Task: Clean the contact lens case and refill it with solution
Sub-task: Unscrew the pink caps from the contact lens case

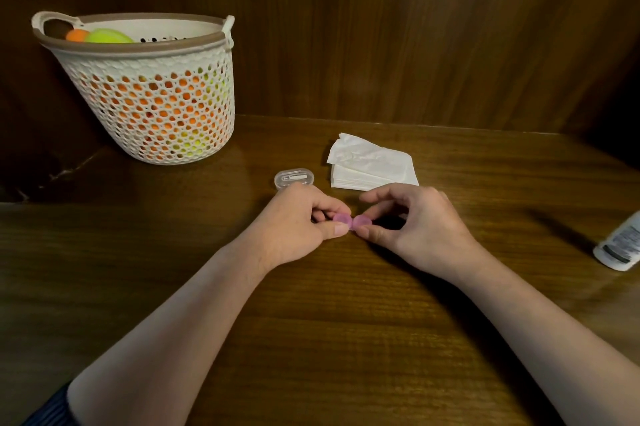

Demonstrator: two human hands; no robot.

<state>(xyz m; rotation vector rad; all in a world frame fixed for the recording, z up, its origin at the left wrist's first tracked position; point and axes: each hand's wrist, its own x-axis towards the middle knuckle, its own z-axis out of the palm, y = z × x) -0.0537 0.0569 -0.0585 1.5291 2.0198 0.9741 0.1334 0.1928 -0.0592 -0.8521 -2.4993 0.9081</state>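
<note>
Left hand (298,218) and right hand (412,221) each clamped on one end of the pink case (351,220), low over the worktop (311,321). Best to steady one end and twist the other cap off gently. Tissues (372,166) just beyond the grip; bottle (620,245) far right.

light: dim, warm | shadows: soft, right of hands (363,221) | edges: bowed | focus: perhaps slightly soft

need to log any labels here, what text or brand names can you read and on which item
None can be read.
White bottle lying at the right edge of the table: its label carries dark printed blocks, too blurred and small to read.
Clear plastic box beside the tissue stack: no legible marking.
Pink lens case held between the left hand and right hand: no text visible.
White basket: no text visible.
</note>
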